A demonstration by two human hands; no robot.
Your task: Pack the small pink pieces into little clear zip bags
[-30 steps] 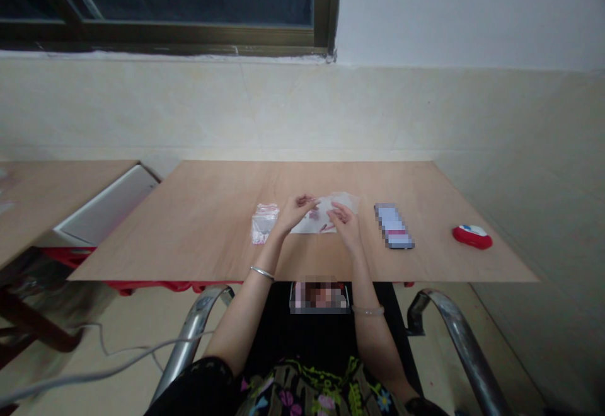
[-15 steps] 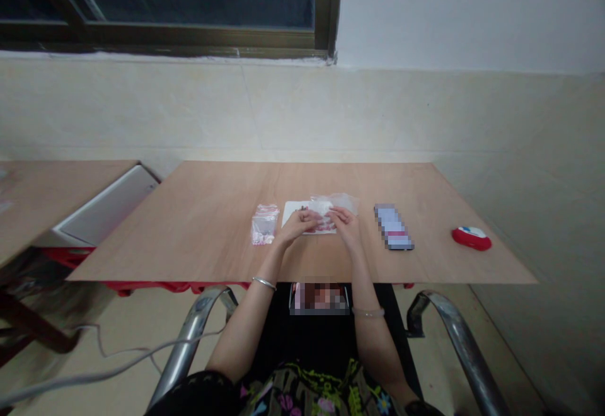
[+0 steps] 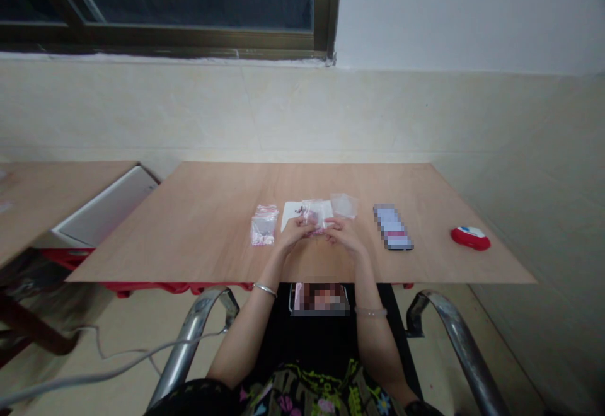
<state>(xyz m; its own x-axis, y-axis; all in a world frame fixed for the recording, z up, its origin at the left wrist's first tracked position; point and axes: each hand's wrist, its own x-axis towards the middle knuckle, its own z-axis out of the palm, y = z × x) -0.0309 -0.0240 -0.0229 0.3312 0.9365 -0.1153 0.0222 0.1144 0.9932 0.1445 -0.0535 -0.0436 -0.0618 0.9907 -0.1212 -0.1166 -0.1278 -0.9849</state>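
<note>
Left of centre on the bench [image 3: 189,233], a stack of filled bags [image 3: 263,224] lies within reach. The left hand [image 3: 293,234] pinches a small clear bag [image 3: 312,214] of pink bits between its fingers, just above a white sheet [image 3: 290,210], probably to catch spills. The right hand [image 3: 346,236] meets the bag's edge; whether its fingers clamp it I cannot tell. An empty bag [image 3: 343,204], a phone [image 3: 393,227] and a red object [image 3: 470,237] lie rightward.

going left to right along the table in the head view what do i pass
pile of small bags → left hand → small bag held between the hands → right hand → pixelated flat item → red and white object
</note>
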